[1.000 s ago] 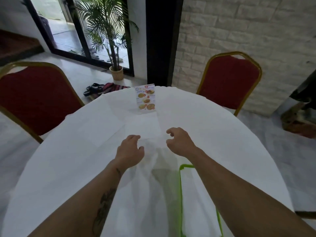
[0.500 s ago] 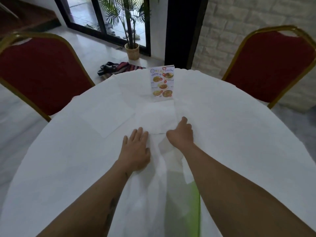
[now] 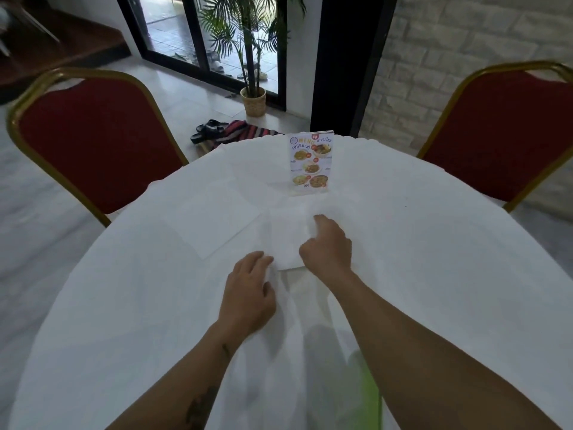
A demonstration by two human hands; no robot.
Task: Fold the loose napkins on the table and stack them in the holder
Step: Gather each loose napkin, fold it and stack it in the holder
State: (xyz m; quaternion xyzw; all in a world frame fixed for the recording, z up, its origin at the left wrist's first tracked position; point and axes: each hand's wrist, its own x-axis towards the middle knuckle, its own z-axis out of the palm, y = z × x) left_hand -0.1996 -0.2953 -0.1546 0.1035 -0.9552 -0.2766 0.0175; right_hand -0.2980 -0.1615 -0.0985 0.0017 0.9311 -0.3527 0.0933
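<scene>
A white napkin (image 3: 286, 237) lies folded into a narrow rectangle on the white tablecloth, just in front of me. My right hand (image 3: 328, 246) rests on its right edge with fingers curled, pressing the fold. My left hand (image 3: 248, 293) lies palm down on the cloth at the napkin's near left corner, fingers loosely bent. A second white napkin (image 3: 214, 217) lies flat and unfolded to the left. A green holder (image 3: 369, 389) shows near the table's front edge, partly hidden by my right forearm.
A standing menu card (image 3: 311, 162) is upright just beyond the folded napkin. Two red chairs with gold frames stand at the left (image 3: 93, 141) and right (image 3: 502, 135) of the round table (image 3: 434, 243). A potted palm (image 3: 252, 100) and sandals (image 3: 207, 131) are on the floor beyond.
My right hand has slid forward along the napkin's right side, and the napkin now lies as a narrow folded rectangle. My left hand has drawn back toward me and relaxed. The camera has tilted.
</scene>
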